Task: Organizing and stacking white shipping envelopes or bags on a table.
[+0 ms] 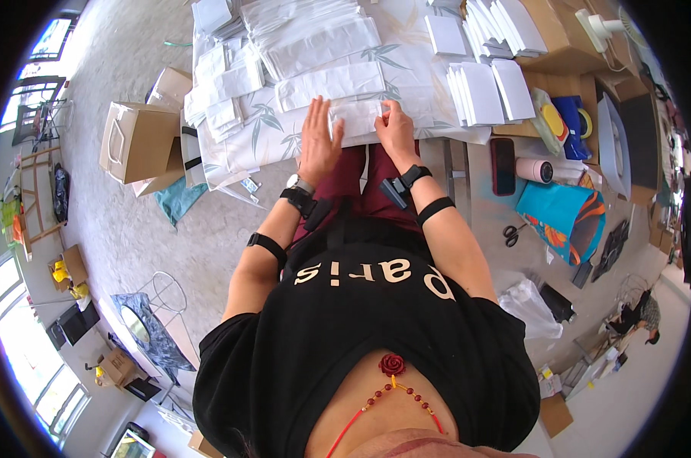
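In front of me a flat white packet in a clear plastic bag [356,120] lies at the near edge of the table. My left hand [319,145] lies at its left end, fingers stretched out and close together, pointing away from me. At the right end of the bag my right hand [397,131] is closed, thumb and fingers pinching its edge. Just beyond lies another long bagged white packet [332,85]. Farther back is a broad pile of similar packets [315,46], with smaller bagged packets [227,76] left of it.
Stacks of white flat boxes [474,93] stand at the table's right. A cardboard box [143,141] sits left of the table. On the right surface are a phone [503,166], a pink cup [534,170], scissors [511,235] and a blue patterned bag [563,217].
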The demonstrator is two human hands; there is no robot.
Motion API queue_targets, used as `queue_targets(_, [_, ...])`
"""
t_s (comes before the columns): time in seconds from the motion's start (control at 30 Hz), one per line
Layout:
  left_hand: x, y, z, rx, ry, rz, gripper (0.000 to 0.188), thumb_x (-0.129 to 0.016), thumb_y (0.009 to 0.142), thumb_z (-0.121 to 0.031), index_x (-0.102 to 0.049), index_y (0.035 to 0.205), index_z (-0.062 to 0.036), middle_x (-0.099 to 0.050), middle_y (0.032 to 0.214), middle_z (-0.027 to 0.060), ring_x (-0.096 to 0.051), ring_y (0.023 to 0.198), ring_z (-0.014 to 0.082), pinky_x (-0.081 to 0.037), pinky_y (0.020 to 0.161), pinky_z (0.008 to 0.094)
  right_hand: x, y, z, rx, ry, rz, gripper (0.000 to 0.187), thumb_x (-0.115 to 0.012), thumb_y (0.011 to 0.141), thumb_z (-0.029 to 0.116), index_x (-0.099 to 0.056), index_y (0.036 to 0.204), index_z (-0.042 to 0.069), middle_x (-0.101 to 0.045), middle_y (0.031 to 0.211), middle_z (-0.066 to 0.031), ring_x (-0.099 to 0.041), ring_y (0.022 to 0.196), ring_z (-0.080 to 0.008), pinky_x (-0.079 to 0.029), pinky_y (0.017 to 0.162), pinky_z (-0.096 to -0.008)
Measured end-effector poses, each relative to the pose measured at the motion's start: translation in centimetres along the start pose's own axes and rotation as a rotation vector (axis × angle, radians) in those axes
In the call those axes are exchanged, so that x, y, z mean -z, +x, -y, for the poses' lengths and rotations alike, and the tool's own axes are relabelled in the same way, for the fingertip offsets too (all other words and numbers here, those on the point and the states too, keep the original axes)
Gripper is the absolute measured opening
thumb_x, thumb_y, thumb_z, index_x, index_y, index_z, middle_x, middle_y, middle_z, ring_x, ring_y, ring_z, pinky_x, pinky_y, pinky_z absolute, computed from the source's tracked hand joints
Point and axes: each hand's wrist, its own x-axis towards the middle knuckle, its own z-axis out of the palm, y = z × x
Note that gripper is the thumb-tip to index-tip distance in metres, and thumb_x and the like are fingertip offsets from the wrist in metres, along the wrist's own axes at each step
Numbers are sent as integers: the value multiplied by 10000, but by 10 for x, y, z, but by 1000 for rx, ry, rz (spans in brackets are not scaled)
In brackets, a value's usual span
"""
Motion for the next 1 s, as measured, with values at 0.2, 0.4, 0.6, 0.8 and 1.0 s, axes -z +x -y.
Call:
queue_targets(0.2, [-15,-12,-1,-192,370,265,873,-559,993,-588,-319,1614,-24,-243,1710,177,-155,1604,339,-119,1277,556,0,1,3,19,-26,3,372,-681,857,50,-587,1213,-4,-719,842,-194,-711,817,-410,-564,784,-493])
queue_targets(0.4, [-19,-15,1,-202,408,333,925,-539,981,-648,-261,1647,-71,-188,1727,179,-111,1610,357,-83,1279,572,4,0,0,59,-90,-46,356,-662,871,30,-566,1213,7,-688,1000,-227,-682,935,-420,-551,815,-504])
queue_targets(0.6, [-20,-15,1,-203,406,341,907,-559,972,-633,-262,1657,-117,-174,1727,194,-96,1610,376,-69,1276,585,8,-4,27,344,-104,22,286,-648,892,-12,-591,1170,24,-612,1103,-196,-620,1067,-384,-523,914,-467])
queue_targets(0.8, [-19,-13,2,-212,421,316,733,-599,982,-479,-386,1596,-139,-280,1685,188,-204,1579,366,-136,1260,570,-15,-10,14,285,-40,99,290,-654,864,-53,-605,1141,15,-593,1139,-196,-621,1066,-405,-526,932,-465])
queue_targets(1.0, [-22,56,-1,-155,161,45,272,-695,885,-166,-699,1142,-74,-670,1191,130,-589,1153,351,-405,1047,491,-12,-7,10,307,-29,87,311,-658,861,-44,-595,1158,20,-587,1123,-202,-624,1037,-420,-534,909,-470])
